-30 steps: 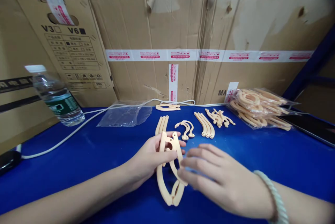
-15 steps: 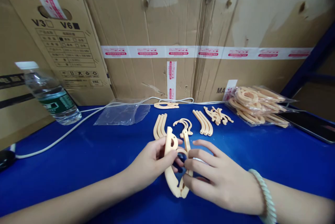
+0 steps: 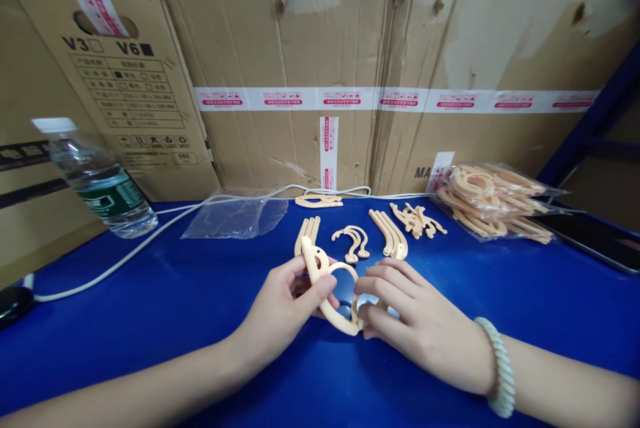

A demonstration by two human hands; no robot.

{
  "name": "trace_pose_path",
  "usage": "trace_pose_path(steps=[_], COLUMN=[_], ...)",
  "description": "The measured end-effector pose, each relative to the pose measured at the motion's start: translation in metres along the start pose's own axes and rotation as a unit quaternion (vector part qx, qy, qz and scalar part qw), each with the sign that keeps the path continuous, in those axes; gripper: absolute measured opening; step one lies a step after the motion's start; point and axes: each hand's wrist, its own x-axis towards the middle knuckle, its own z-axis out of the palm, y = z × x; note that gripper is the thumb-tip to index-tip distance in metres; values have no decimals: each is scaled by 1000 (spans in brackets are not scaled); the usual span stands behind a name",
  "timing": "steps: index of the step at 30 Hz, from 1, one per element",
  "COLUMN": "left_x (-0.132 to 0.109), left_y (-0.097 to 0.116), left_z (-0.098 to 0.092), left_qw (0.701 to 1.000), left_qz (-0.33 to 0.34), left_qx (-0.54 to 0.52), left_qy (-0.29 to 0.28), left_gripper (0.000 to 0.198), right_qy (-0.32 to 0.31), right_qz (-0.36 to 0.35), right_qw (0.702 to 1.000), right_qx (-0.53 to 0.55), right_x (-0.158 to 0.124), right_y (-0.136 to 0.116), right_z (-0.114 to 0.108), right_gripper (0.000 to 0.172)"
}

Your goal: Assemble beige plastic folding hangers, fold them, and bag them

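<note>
A beige plastic folding clothes hanger point(image 3: 339, 321) is held between my two hands, its arms spread apart in a V. My left hand point(image 3: 280, 305) is closed on the left arm, thumb on the front. Fingers of my right hand point(image 3: 417, 325) are wrapped round the right arm and hide much of it. Just beyond lie loose curved hooks point(image 3: 361, 245). To their left are several hanger arms point(image 3: 310, 228), partly covered by the held piece; more arms point(image 3: 387, 231) lie to their right. Small beige parts point(image 3: 419, 221) are heaped beside these.
A folded hanger point(image 3: 319, 202) lies at the back by a white cable point(image 3: 125, 261). Left are a clear plastic bag point(image 3: 235, 218) and a water bottle point(image 3: 113, 191); right, bagged hanger parts point(image 3: 493, 201) and a dark phone point(image 3: 597, 241). Cardboard point(image 3: 285, 35) walls the back.
The hanger's arms have swung wider apart, the right one tipping outward to the right. Its lower joint has risen away from me. My right hand has turned with it.
</note>
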Motion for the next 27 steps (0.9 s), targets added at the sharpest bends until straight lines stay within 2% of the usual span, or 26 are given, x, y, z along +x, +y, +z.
trace_pose_path(steps=[7, 11, 15, 20, 25, 27], left_x=[1, 2, 3, 7, 6, 5], left_y=[-2, -4, -5, -4, 0, 0], left_z=[-1, 0, 0, -4, -5, -5], left_qw=[998, 999, 998, 987, 989, 989], left_qz=[-7, -8, -22, -68, -73, -71], left_qx=[-57, -42, -54, -120, -117, -116], left_qy=[38, 30, 32, 78, 56, 54], left_gripper=[29, 29, 29, 25, 25, 24], right_qy=[-44, -56, -39, -17, 22, 31], right_qz=[66, 70, 59, -11, 78, 80], right_qw=[996, 994, 997, 998, 996, 996], right_qx=[-35, -60, -40, -55, 33, 35], right_x=[2, 2, 3, -1, -9, -11], right_y=[5, 5, 4, 15, 43, 53], right_z=[-2, -2, -4, -7, -9, -9], right_gripper=[30, 42, 46, 41, 18, 20])
